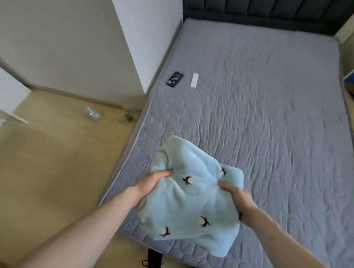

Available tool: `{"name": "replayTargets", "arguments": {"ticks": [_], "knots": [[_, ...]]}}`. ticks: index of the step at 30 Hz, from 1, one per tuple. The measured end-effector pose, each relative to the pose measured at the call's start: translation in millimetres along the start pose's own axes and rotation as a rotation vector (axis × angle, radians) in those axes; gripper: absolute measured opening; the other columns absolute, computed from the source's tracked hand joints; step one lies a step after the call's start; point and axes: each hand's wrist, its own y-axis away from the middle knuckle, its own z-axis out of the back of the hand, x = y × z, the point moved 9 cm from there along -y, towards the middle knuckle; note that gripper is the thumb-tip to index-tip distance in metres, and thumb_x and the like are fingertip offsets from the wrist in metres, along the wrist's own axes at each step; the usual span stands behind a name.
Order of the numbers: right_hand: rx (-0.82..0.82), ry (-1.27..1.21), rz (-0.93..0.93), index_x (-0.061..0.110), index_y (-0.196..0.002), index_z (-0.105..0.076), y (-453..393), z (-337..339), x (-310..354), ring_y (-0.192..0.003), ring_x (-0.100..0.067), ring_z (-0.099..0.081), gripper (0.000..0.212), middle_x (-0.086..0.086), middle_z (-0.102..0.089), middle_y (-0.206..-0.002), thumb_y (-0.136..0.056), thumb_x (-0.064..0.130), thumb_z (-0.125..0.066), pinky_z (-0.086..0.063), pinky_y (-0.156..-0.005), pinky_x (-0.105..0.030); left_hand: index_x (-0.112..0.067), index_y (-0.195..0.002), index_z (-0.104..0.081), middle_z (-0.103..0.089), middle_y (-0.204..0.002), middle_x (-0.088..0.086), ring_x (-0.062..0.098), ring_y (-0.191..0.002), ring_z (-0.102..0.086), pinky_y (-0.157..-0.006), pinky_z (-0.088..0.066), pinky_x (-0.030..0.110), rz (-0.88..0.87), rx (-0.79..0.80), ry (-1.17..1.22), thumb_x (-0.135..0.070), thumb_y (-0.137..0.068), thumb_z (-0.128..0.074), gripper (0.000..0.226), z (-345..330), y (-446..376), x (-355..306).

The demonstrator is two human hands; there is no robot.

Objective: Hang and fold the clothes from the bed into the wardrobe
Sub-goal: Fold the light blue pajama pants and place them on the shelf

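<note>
**Soft fleece garment held in both hands above the bed corner**

The pale blue fleece garment (192,194) looks light, thick and floppy. It sags between the two grips and bunches into deep creases, so I judge it will not hold any shape unsupported and will need a flat surface or a hanger to stay neat. The pile looks plush rather than slick, so slipping seems unlikely, and nothing about it appears fragile. The best hold is probably along its outer edges or at a seam, with the hands well apart so the cloth spreads instead of clumping.

The left hand (152,183) pinches a fold at the garment's 9 o'clock side, thumb on top. The right hand (238,200) grips the edge at 3 o'clock, fingers curled under the cloth.

The garment is light aqua with small white tufts, each framed by dark brown sprigs, scattered across it. Which kind of garment it is cannot be told. It hangs just above the near left corner of the bed (273,117), over the grey quilted mattress cover, at 6 o'clock in the view.
</note>
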Motion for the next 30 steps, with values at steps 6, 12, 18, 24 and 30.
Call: {"name": "replayTargets", "arguments": {"ticks": [6,12,18,24,30], "knots": [[0.121,0.198,0.086,0.013,-0.110,-0.065,86,-96,81,-0.078,-0.033,-0.079,0.083,-0.012,-0.080,-0.093,-0.039,0.044,-0.096,-0.064,-0.068,-0.051,-0.018,-0.126,-0.073,-0.075,-0.121,0.009,0.032,-0.113,-0.071,-0.109,-0.049,0.050,-0.135,-0.185,0.152,-0.054,-0.072,-0.084,0.066,73,133,-38],[0.235,0.397,0.192,0.010,-0.122,-0.062,151,-240,141,-0.087,-0.035,-0.078,0.082,-0.016,-0.076,-0.107,-0.052,0.041,-0.094,-0.064,-0.064,-0.044,-0.017,-0.125,-0.073,-0.076,-0.118,0.012,0.034,-0.110,-0.072,-0.107,-0.050,0.051,-0.248,-0.331,0.298,-0.052,-0.079,-0.081,0.059,182,231,-54],[0.340,0.470,0.303,0.019,-0.101,-0.061,206,-408,158,-0.069,-0.028,-0.078,0.057,-0.011,-0.076,-0.097,-0.058,0.038,-0.093,-0.060,-0.051,-0.036,-0.016,-0.122,-0.075,-0.077,-0.116,0.012,0.031,-0.107,-0.074,-0.102,-0.052,0.046,-0.343,-0.403,0.401,-0.055,-0.077,-0.081,0.060,319,306,-51],[0.473,0.535,0.352,0.012,-0.113,-0.068,257,-581,140,-0.077,-0.029,-0.079,0.078,-0.008,-0.081,-0.087,-0.044,0.042,-0.093,-0.062,-0.059,-0.039,-0.015,-0.124,-0.073,-0.077,-0.115,0.012,0.032,-0.108,-0.073,-0.107,-0.049,0.047,-0.372,-0.498,0.423,-0.056,-0.077,-0.081,0.062,467,384,-39],[0.569,0.596,0.416,0.012,-0.110,-0.067,308,-725,140,-0.079,-0.031,-0.079,0.080,-0.010,-0.080,-0.094,-0.042,0.043,-0.095,-0.065,-0.074,-0.049,-0.017,-0.119,-0.075,-0.078,-0.111,0.012,0.031,-0.098,-0.076,-0.087,-0.054,0.039,-0.426,-0.555,0.471,-0.055,-0.081,-0.076,0.054,582,458,-39]]}}
